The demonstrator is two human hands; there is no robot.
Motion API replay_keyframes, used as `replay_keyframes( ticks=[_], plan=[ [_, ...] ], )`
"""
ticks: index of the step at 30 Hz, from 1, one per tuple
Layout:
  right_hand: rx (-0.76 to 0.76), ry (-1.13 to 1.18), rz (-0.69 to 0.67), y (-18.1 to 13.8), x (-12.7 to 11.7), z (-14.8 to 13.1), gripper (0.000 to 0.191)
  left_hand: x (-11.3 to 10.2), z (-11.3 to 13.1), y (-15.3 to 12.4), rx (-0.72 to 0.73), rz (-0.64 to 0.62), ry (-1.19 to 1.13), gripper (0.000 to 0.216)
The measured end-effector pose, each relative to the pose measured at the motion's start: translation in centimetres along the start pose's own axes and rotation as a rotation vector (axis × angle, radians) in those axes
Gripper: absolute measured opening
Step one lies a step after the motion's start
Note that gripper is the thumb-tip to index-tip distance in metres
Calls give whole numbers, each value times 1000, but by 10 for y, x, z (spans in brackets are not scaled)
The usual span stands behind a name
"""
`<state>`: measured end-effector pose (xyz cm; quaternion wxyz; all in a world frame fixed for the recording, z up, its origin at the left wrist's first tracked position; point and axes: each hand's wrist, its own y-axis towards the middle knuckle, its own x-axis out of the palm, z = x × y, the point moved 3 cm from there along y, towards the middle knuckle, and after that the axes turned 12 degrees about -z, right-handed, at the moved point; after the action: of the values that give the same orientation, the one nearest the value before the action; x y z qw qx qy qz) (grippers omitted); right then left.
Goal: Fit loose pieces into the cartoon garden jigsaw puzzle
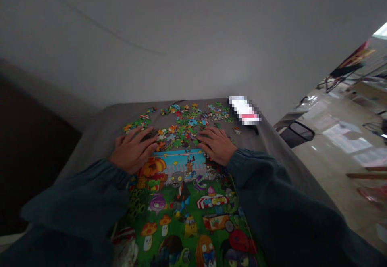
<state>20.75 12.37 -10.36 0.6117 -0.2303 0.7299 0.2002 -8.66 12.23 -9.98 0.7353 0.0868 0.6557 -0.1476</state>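
Note:
A colourful cartoon picture sheet (pixel 184 214) lies on a grey table (pixel 96 138) in front of me. Beyond its far edge spreads a pile of several loose jigsaw pieces (pixel 184 122). My left hand (pixel 133 150) lies flat, fingers spread, on the near left edge of the pile and the sheet's top left corner. My right hand (pixel 216 144) lies flat with fingers stretched out on the pile's near right side, at the sheet's top right corner. Neither hand grips a piece that I can see. Dark blue sleeves cover both arms.
A blurred white and red object (pixel 244 111) rests at the table's far right corner. A plain wall stands just behind the table. To the right is a shiny floor with a dark bin (pixel 298 134) and furniture further off.

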Motion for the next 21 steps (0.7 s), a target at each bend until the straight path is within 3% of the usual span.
replay_keyframes(
  ticks=[4,10,17,21],
  plan=[
    [-57,57,10,13,-12,8,30,-3,-10,3,6,64,-34,50],
    [-171,-13,-103,81,-36,-14,31,-5,-27,9,-68,85,-49,47],
    [-176,-36,-244,141,-13,-45,41,-16,-23,4,-56,160,-68,44],
    [-163,74,-202,150,-9,-43,45,-13,-12,3,42,97,-47,35]
  ],
)
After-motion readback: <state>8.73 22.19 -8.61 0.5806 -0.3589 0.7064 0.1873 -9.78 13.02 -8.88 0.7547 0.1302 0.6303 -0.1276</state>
